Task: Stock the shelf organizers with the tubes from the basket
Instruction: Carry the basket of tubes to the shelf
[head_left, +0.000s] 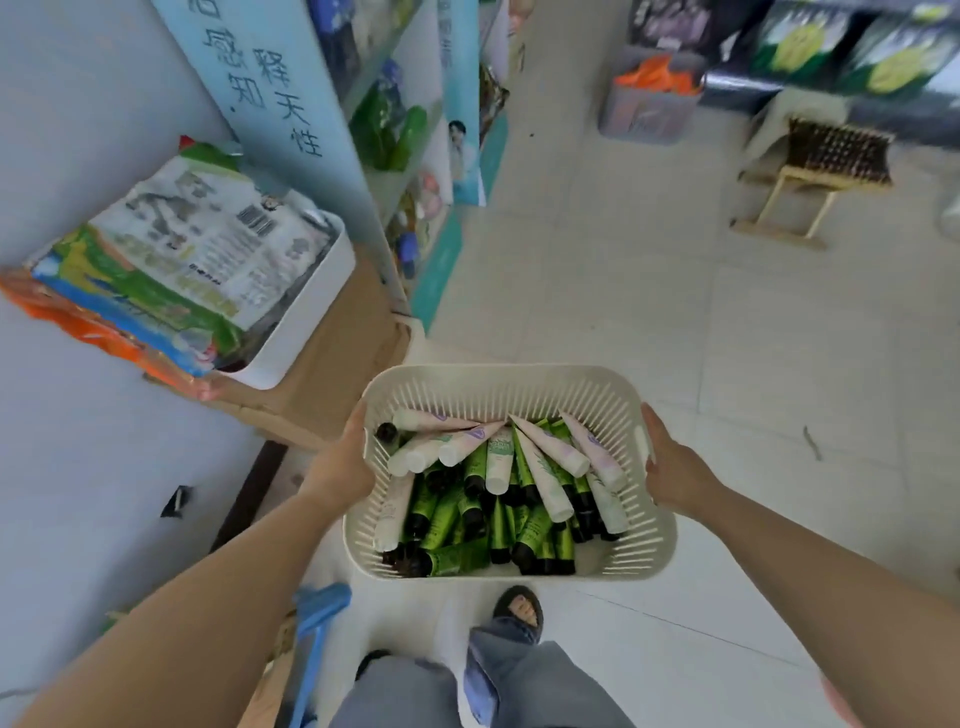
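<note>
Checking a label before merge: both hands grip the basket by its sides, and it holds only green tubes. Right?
Not only green: the head view shows white tubes lying among the green tubes in the basket. The rest stands: left hand and right hand grip its sides.

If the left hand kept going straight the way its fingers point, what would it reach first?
Probably the cardboard box ahead of it. The left hand has its grip on the basket rim, pointing forward; the box may sit lower, so depth is unclear.

Tubes (498, 499) lie in the basket (498, 382), shelves (395, 130) ahead left.
</note>
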